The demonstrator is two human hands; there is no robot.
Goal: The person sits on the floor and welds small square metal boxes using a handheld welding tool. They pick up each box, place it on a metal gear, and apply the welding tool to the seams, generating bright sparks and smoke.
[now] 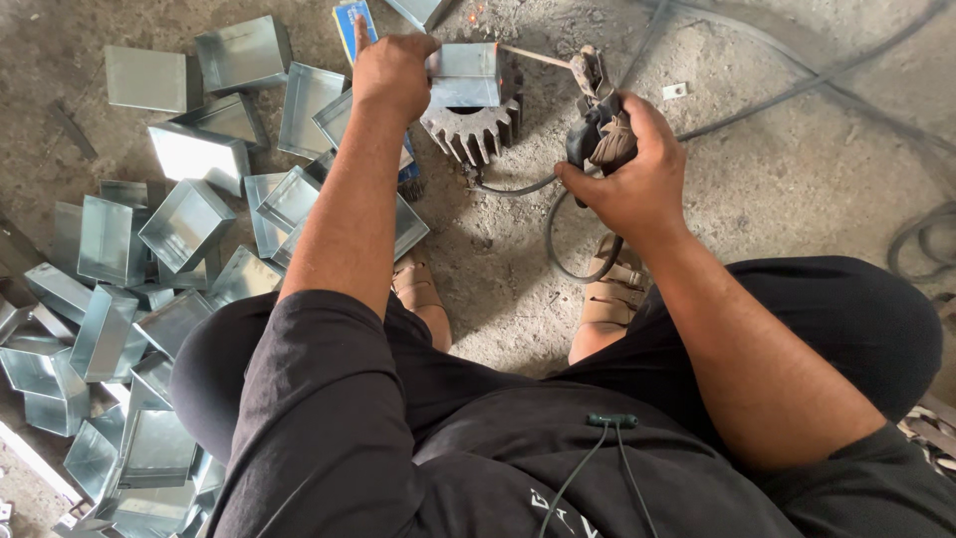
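Left hand [393, 70] clamped on the metal box [464, 74], just right of the knuckles, atop the gear [473, 128]. Right hand [632, 174] closed around the holder [596, 134], rod [535, 57] reaching left to the box. Best held steady, rod tip kept at the seam, elbow braced.

Your left hand [393, 70] steadies a small metal box [464, 74] atop the toothed gear [473, 128], while your right hand [627, 164] grips the electrode holder [596, 125], its rod [535, 57] touching the box.
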